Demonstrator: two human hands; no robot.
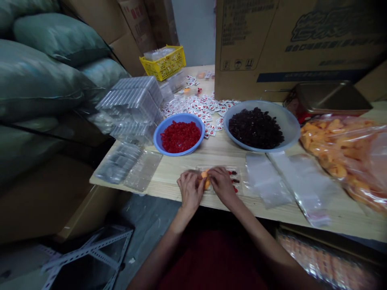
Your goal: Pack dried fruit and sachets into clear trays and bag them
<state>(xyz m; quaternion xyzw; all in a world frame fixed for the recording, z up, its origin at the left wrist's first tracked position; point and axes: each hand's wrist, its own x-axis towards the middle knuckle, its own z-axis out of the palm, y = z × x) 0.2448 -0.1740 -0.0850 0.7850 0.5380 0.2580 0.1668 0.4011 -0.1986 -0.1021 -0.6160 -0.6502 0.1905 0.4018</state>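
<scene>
At the left half of the clear tray (240, 176) — long axis running left to right — your left hand (190, 187) and right hand (223, 183) pinch the orange piece (204, 174) between them, neither nearer.

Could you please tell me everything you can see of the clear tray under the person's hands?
The clear tray looks like thin, shiny, see-through plastic, roughly rectangular, with molded hollows. It lies flat on the pale wooden table, near the front edge. Its right part holds small red and dark pieces in three rows. The left hand and right hand hide much of the rest, their fingertips at an orange piece; whether they touch the tray itself cannot be told.
</scene>
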